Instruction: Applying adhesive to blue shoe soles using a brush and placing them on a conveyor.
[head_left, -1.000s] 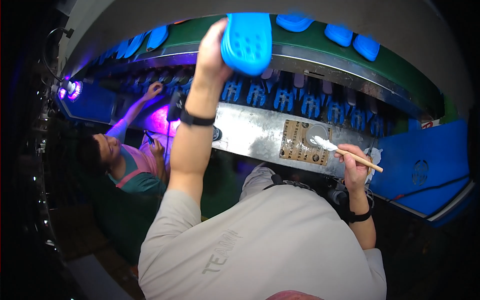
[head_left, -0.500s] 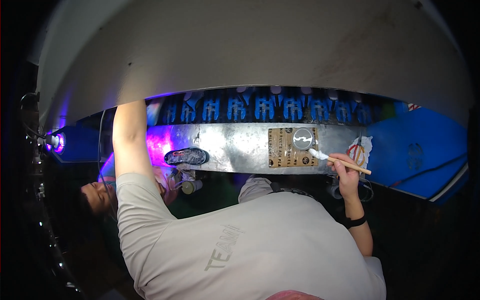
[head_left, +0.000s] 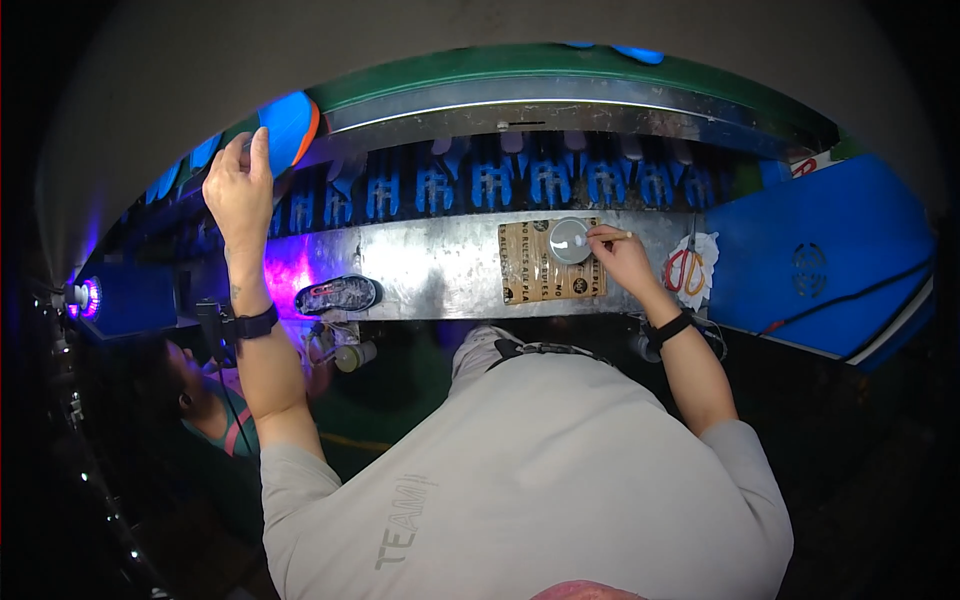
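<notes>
At the upper left my left hand [head_left: 242,190] is raised, thumb and fingers closed at the near end of a blue shoe sole [head_left: 288,125] with an orange edge. My right hand [head_left: 622,258] pinches a brush [head_left: 610,237] with a light wooden handle. Its white tip dips into a round bowl [head_left: 571,252] holding some white stuff. Beneath the bowl lies a printed brown cardboard sheet [head_left: 525,280] on the metal bench [head_left: 420,255]. A dark shoe [head_left: 338,295] lies on the bench, left of the cardboard.
Behind the bench runs a row of blue clamp-like holders [head_left: 490,185]. Scissors [head_left: 683,272] with red-orange handles lie on white paper at right, beside a blue panel [head_left: 800,250]. A purple-lit lamp [head_left: 88,297] glows at far left. Another person [head_left: 215,405] is at lower left.
My left hand has come out from under the pale overhead panel with the blue sole at its fingers. My right hand has moved left, bringing the brush tip into the bowl.
</notes>
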